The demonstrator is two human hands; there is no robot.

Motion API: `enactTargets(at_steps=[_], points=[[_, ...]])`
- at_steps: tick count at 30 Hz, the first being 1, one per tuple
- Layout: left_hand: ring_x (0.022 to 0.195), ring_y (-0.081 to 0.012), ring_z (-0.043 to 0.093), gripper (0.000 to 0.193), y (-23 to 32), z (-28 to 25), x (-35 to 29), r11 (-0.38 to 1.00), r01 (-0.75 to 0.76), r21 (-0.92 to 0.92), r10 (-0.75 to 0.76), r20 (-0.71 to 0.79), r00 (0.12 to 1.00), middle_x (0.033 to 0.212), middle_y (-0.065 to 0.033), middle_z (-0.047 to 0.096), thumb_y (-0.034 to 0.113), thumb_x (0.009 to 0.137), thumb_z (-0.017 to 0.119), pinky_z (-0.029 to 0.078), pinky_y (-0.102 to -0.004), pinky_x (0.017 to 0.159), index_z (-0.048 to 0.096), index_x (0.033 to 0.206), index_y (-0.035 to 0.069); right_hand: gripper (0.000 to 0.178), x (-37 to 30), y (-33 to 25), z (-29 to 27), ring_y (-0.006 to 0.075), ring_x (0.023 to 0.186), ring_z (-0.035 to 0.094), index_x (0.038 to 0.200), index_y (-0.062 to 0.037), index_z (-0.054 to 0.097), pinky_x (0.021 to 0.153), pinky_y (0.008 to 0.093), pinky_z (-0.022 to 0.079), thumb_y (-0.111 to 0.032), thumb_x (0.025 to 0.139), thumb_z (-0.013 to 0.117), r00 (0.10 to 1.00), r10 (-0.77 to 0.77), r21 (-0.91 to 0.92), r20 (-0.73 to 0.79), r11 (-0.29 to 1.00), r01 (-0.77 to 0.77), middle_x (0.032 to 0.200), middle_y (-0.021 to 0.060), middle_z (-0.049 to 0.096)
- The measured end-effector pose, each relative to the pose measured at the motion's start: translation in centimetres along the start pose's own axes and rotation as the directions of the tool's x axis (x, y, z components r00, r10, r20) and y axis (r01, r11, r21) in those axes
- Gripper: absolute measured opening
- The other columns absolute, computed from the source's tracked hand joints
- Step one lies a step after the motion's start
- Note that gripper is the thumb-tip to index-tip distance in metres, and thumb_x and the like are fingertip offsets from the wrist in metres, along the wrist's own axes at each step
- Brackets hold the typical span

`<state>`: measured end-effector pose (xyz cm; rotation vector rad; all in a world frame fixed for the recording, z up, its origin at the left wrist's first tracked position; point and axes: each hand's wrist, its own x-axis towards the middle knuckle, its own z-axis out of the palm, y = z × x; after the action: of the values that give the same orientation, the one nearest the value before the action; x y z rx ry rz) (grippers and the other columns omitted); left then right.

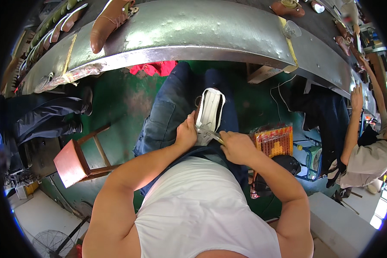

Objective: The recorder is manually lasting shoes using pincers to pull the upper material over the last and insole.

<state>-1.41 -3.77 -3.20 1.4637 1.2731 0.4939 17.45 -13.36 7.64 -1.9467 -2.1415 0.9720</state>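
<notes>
A shoe (210,107) with a pale, white-edged bottom facing up rests on my lap between my thighs. Its brown side shows next to my fingers. My left hand (186,134) is closed around the shoe's near left side. In my right hand (237,147) is a pair of metal pliers (211,133), the fingers wrapped round the handles. The jaws of the pliers reach left to the near end of the shoe, close to my left fingers. Whether they bite on the edge cannot be made out.
A metal-topped bench (180,34) runs across in front, bearing a brown boot (105,26) and a clear cup (291,29). A stool (73,163) stands left, a beaded seat (273,142) right. A co-worker (367,161) sits far right; another person's legs (51,112) show left.
</notes>
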Motion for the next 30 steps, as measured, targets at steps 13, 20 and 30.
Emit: enactTargets(at_steps=[13, 20, 30], points=[[0.116, -0.0521, 0.053, 0.057, 3.7, -1.9, -0.3, 0.845, -0.389, 0.367, 0.205, 0.451, 0.869, 0.156, -0.0289, 0.020, 0.024, 0.102, 0.040, 0.048, -0.0468, 0.100, 0.023, 0.155, 0.013, 0.019, 0.7, 4.1, -0.6, 0.0425, 0.083, 0.065, 0.098, 0.0006, 0.058, 0.077, 0.0489, 0.052, -0.016, 0.090, 0.060, 0.970, 0.197, 0.028, -0.143, 0.980, -0.195, 0.092, 0.0231, 0.066], [0.102, -0.0520, 0.061, 0.061, 6.0, -2.6, 0.8, 0.783, -0.368, 0.502, 0.043, 0.546, 0.836, 0.154, -0.0319, 0.020, 0.029, 0.101, 0.043, 0.051, -0.0512, 0.093, 0.019, 0.156, 0.024, 0.032, 1.6, 5.8, -8.1, 0.0424, 0.082, 0.064, 0.096, 0.0019, 0.059, 0.075, 0.0446, 0.051, -0.030, 0.094, 0.062, 0.801, 0.284, 0.280, 0.526, 0.832, -0.479, 0.084, 0.0227, 0.064], [0.114, -0.0495, 0.058, 0.086, 5.9, -3.4, -0.3, 0.652, -0.487, 0.582, -0.031, 0.661, 0.750, 0.155, -0.0339, 0.017, 0.046, 0.089, 0.064, 0.047, -0.0457, 0.101, 0.017, 0.157, 0.023, 0.041, 4.0, 5.1, -1.7, 0.0448, 0.088, 0.064, 0.097, 0.0022, 0.057, 0.080, 0.0524, 0.050, -0.037, 0.100, 0.048, 0.979, 0.203, 0.114, -0.036, 0.974, -0.198, 0.089, 0.0254, 0.066]])
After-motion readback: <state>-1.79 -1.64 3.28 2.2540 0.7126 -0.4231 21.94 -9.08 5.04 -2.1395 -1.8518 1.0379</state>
